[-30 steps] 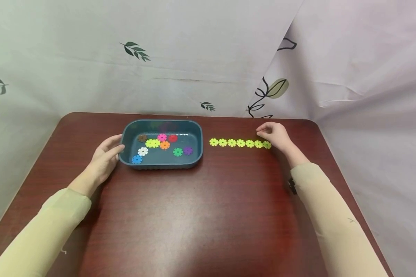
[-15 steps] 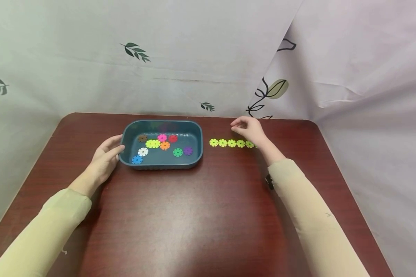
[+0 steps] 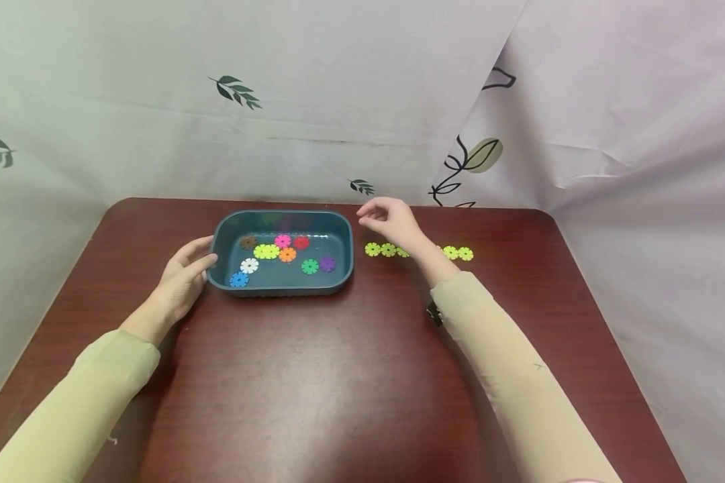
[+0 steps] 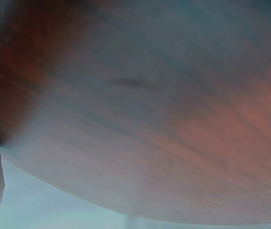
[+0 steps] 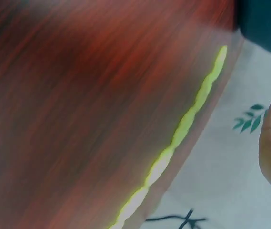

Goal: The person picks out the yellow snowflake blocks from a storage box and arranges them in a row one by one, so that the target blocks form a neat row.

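In the head view my left hand [image 3: 180,282] grips the left end of a dark blue plastic tray [image 3: 278,291], its thumb at the rim. Flower-shaped notched discs lie in the tray, among them a white disc [image 3: 249,265], an orange disc [image 3: 287,254] and a green disc [image 3: 310,266]. My right hand [image 3: 395,223] hovers just past the tray's right end, fingers loosely bent, nothing visible between them. Below it runs a straight row of several yellow-green discs [image 3: 389,249], partly covered by the hand and wrist. The right wrist view shows this row [image 5: 185,126] at a slant.
A dark red-brown wooden table [image 3: 314,376] bears everything. Behind it hangs a pale cloth [image 3: 302,100] with leaf prints, close to the far edge. The left wrist view is blurred and shows mostly table surface.
My right hand has swept left above the row, from its right end to near the tray. The discs at the row's right end are uncovered again. The left hand and tray stay put.
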Available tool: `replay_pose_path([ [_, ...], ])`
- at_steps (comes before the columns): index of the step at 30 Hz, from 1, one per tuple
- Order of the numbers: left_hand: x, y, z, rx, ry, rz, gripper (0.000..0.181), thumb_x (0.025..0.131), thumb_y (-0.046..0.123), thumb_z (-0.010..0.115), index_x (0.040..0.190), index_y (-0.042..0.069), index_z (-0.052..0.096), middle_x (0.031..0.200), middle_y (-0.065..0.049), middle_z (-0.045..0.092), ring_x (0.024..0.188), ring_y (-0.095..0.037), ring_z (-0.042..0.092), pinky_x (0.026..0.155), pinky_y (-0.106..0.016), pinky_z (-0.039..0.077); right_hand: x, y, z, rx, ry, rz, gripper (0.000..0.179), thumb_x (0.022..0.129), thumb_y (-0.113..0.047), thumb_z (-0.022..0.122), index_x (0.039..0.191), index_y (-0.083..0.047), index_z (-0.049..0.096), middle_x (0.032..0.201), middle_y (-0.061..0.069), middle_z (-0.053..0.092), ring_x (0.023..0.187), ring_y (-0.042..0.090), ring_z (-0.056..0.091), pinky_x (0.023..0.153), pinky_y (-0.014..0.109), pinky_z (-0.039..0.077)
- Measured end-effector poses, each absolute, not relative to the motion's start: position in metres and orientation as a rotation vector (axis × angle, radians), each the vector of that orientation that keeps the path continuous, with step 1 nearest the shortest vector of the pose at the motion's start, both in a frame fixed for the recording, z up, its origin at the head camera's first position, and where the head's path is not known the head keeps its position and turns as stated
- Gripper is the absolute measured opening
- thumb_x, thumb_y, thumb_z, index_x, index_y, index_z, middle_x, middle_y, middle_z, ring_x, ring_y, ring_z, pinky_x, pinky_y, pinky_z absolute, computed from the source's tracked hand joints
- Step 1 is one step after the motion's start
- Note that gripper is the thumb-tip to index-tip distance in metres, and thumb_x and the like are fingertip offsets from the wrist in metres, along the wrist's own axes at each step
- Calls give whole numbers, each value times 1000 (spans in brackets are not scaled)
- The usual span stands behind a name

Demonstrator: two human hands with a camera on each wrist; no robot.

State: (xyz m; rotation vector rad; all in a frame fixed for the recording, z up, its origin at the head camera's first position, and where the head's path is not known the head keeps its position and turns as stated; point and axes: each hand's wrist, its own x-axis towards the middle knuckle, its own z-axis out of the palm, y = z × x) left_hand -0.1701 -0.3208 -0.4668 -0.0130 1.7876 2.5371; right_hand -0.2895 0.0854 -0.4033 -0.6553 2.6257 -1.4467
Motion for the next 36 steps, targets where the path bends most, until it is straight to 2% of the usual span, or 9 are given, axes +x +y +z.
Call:
replay_pose_path([
  [12,-168,-322,-466,-21,1806,2522,35,106,-3,55,125,22,68,122,12,70,111,-2,62,94,-13,51,-280,29,-397,-744,2551,-1448,13,98,-8,77,110,-2,77,106,14,76,95,24,70,87,29,58],
  [20,-166,-322,-466,-19,1799,2533,35,106,-4,54,124,22,69,121,11,71,110,-2,63,93,-13,52,-276,-6,-402,-824,2461,-1422,17,99,-8,76,113,1,76,106,14,77,96,24,70,86,26,57],
  [36,-166,-323,-466,-26,1814,2527,34,106,-3,55,126,21,68,122,11,70,110,-3,63,93,-13,52,-269,-53,-417,-903,2425,-1163,15,101,-14,74,114,-5,76,108,10,76,99,18,69,86,21,55],
])
